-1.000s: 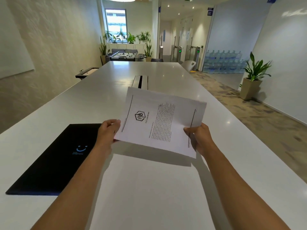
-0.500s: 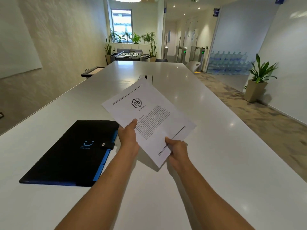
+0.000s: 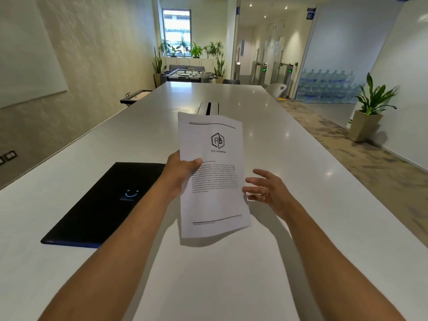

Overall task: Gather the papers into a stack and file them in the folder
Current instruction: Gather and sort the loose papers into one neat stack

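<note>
Pinched by left hand point(image 3: 179, 173) at the left edge of the papers point(image 3: 213, 179), thumb on the printed face, fingers behind. Held upright, portrait, above the table point(image 3: 289, 172), off the surface, top corners curling a little. Right hand point(image 3: 266, 189) spread and empty, fingers just beside the right edge of the sheets, touching or not: cannot tell. Looks like one aligned stack, though sheet count not readable. Black folder point(image 3: 104, 205) flat on the table to the left, closed, just beside the left forearm, well clear of the stack. Likely step: squaring the stack before filing. To do it well: bring right palm against the free edge, loosen the left pinch a touch, tap bottom edge on the table so sheets settle flush, then re-pinch. Keep the hold near mid-height to limit flop. Folder needs opening first; probably right hand for the cover while left keeps the stack. Risk: single-sided pinch lets the sheets fan or slip.
</note>
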Demonstrator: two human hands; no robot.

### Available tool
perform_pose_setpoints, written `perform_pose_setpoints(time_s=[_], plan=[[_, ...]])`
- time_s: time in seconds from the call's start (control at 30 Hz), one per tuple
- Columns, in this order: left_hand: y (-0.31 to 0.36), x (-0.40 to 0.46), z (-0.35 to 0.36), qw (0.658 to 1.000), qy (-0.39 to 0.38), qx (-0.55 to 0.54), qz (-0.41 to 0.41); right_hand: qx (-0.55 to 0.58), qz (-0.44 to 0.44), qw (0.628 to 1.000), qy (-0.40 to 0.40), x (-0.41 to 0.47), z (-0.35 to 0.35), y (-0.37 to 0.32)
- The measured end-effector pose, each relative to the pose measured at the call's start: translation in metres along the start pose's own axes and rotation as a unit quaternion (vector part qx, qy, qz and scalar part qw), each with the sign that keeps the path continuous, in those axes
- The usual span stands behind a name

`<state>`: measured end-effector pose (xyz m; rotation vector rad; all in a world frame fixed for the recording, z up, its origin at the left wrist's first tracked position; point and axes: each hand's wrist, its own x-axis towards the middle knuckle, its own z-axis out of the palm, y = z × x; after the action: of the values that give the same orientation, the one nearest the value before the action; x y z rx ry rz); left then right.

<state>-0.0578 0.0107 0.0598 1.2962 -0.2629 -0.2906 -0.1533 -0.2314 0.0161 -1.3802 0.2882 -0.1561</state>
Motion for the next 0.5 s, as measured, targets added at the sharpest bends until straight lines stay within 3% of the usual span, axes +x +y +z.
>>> perform_pose_setpoints(time_s=[0.13, 0.27, 0.5], plan=[[0.006, -0.005, 0.003, 0.995, -0.090, 0.011, -0.047, -0.077, 0.001, 0.996, -0.045, -0.003, 0.011, 0.002], [0.010, -0.010, 0.007, 0.989, -0.140, 0.016, -0.054, 0.079, -0.017, 0.992, -0.095, -0.010, 0.010, 0.007], [-0.014, -0.001, 0.004, 0.994, -0.051, 0.011, -0.098, 0.058, -0.023, 0.998, -0.029, 0.000, 0.019, 0.005]])
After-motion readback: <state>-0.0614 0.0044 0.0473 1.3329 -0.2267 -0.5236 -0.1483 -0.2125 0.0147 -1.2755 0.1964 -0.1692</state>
